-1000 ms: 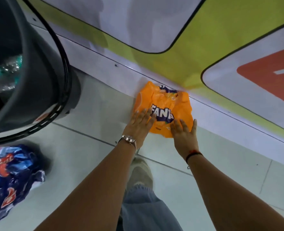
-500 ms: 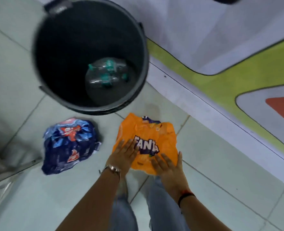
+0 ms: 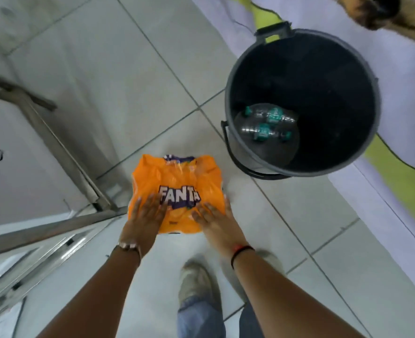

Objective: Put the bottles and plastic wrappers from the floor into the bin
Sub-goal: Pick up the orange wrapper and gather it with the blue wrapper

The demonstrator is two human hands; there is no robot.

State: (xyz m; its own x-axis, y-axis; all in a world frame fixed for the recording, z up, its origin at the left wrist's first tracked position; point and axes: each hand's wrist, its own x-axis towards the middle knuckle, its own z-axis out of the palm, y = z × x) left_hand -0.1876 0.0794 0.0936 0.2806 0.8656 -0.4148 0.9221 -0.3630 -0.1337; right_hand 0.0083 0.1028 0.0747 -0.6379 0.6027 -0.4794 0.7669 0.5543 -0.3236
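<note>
I hold a crumpled orange Fanta plastic wrapper (image 3: 179, 184) in front of me, above the tiled floor. My left hand (image 3: 144, 215) grips its lower left edge and my right hand (image 3: 215, 222) grips its lower right edge, fingers spread over the top. The black round bin (image 3: 228, 93) stands on the floor to the upper right of the wrapper. Two clear bottles with green labels (image 3: 266, 124) lie at its bottom. The blue wrapper is out of view.
A metal frame with slanted bars (image 3: 55, 142) runs along the left. A white and yellow-green floor graphic (image 3: 396, 172) lies to the right of the bin. My shoe (image 3: 196, 284) and jeans show below my arms.
The wrapper has stayed in both hands while the view swung: the bin went from the upper left to the upper right. The blue wrapper has left the view.
</note>
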